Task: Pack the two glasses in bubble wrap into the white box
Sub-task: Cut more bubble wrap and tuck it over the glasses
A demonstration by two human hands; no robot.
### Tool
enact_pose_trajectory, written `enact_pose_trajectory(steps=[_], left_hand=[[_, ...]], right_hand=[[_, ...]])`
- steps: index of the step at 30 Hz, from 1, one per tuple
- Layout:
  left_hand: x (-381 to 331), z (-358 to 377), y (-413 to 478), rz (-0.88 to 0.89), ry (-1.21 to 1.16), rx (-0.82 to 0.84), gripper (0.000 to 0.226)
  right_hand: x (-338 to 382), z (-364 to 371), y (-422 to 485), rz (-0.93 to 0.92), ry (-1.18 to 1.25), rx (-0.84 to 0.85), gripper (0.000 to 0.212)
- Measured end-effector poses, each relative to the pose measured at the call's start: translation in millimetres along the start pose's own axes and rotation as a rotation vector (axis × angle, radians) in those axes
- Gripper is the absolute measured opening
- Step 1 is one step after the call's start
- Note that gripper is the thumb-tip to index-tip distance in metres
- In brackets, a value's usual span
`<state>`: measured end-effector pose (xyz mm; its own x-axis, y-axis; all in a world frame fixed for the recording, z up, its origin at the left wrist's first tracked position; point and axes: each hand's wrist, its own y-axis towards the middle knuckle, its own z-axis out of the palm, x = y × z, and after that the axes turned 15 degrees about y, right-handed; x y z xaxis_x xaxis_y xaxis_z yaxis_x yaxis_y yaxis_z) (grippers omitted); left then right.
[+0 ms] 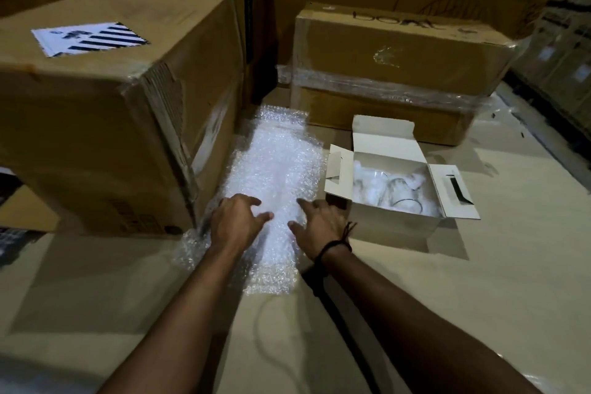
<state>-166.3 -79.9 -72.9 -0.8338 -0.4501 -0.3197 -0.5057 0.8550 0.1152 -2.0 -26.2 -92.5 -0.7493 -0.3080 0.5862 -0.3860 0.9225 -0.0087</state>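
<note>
A long sheet of bubble wrap lies flat on the cardboard surface, running away from me. My left hand and my right hand rest on its near part, fingers spread and loosely bent, holding nothing. Just right of the sheet stands the white box with its flaps open. Inside it lie clear glasses among white padding; how many I cannot tell.
A large brown carton stands close on the left, touching the sheet's edge. A plastic-wrapped carton sits behind the white box, taller cartons behind that. A thin cord curls on the cardboard near me.
</note>
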Motion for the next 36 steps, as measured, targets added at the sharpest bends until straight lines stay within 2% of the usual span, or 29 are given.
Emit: enact_pose_trajectory(steps=[1,3,8,10,12,15,17,19,22,24,28,31,34,36], left_hand=[[1.6,-1.5,0.8,0.022,0.095,0.030,0.035],[4.3,-4.5,3.2,0.031,0.137,0.009,0.020],[8.3,-4.1,4.5,-0.033,-0.247,-0.187,0.016],[9.3,-1.4,4.2,-0.019,-0.361,-0.208,0.014],[11.8,1.6,7.0,-0.025,-0.342,-0.157,0.015],[16.7,6.2,15.0,-0.140,-0.099,0.083,0.063],[18.7,8.5,20.6,-0.215,-0.043,0.201,0.076],[14.6,2.5,24.3,-0.259,-0.286,0.256,0.056],[3.7,-16.9,20.3,-0.434,-1.048,0.357,0.007],[-0.3,-26.4,16.5,-0.518,-1.433,0.404,0.013],[-4.2,-25.1,11.8,-0.630,-1.758,0.296,0.016],[-3.7,-17.8,9.8,-0.773,-1.711,0.319,0.003],[-0.1,-13.0,6.3,-0.815,-1.543,0.471,0.029],[-0.2,-10.8,4.2,-0.715,-1.370,0.491,0.035]], right_hand=[[2.3,4.1,0.4,-0.011,-0.067,0.066,0.059],[-2.7,14.1,-0.4,-0.031,-0.128,0.139,0.061],[-13.5,24.8,-6.6,-0.061,-0.160,0.129,0.059],[-11.8,24.1,-6.9,-0.055,-0.165,0.133,0.059],[-10.5,23.6,-6.7,-0.051,-0.167,0.137,0.059],[-11.0,23.1,-6.7,-0.057,-0.178,0.135,0.059],[-11.6,23.9,-7.1,-0.061,-0.181,0.126,0.059],[-12.5,24.8,-6.5,-0.065,-0.176,0.119,0.058],[-13.2,26.1,-5.1,-0.069,-0.192,0.098,0.054],[-12.3,25.8,-3.9,-0.071,-0.192,0.077,0.055],[-17.1,25.7,-0.5,-0.107,-0.111,0.020,0.043],[-23.0,24.0,-1.3,-0.122,0.063,-0.070,0.044],[-24.9,22.0,-5.4,-0.141,0.255,-0.139,0.043],[-23.1,18.9,-9.2,-0.163,0.311,-0.140,0.050]])
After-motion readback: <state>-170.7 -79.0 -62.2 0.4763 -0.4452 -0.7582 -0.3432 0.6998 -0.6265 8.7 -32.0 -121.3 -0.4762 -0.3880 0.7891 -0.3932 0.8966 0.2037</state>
